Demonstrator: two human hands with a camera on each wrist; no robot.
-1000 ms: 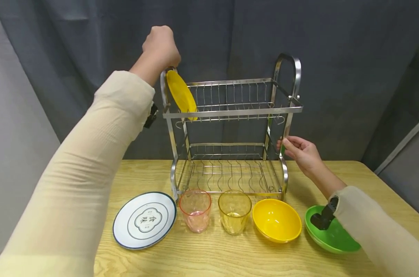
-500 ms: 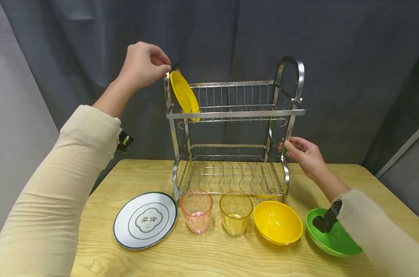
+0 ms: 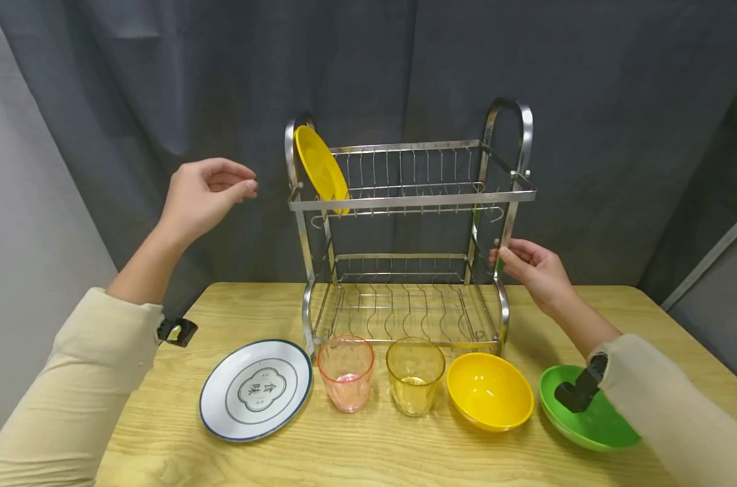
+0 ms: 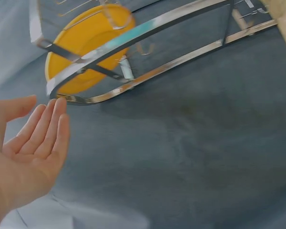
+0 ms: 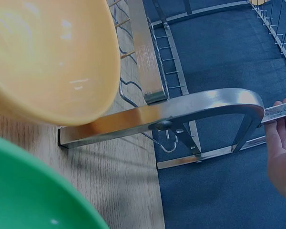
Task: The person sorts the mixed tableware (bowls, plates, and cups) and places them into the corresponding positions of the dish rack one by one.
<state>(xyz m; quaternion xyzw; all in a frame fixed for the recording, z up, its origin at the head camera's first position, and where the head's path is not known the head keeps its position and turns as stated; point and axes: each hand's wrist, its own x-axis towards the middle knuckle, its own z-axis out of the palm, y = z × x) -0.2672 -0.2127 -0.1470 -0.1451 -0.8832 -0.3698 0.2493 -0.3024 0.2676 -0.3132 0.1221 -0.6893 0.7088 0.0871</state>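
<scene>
A two-tier metal dish rack [image 3: 405, 198] stands on the wooden table. In its top tier a yellow plate [image 3: 322, 166] leans upright at the left end. My left hand [image 3: 200, 196] hangs in the air left of the rack, fingers loosely bent and holding nothing; in the left wrist view the palm [image 4: 33, 157] faces up, the fingers relaxed. My right hand [image 3: 535, 274] grips the rack's right front post, thumb in front and fingers behind. The right wrist view shows the fingers [image 5: 281, 133] round that metal post at the right edge.
Along the rack's front stand a white plate with a blue rim [image 3: 216, 406], a pink glass [image 3: 346, 379], a yellow glass [image 3: 415, 382], a yellow bowl [image 3: 490, 392] and a green bowl [image 3: 593, 419]. A dark curtain [image 3: 368, 61] hangs behind the table.
My left hand has come off the top left of the rack by the yellow plate and moved left and down. The yellow plate stays in the rack. My right hand keeps its grip on the post.
</scene>
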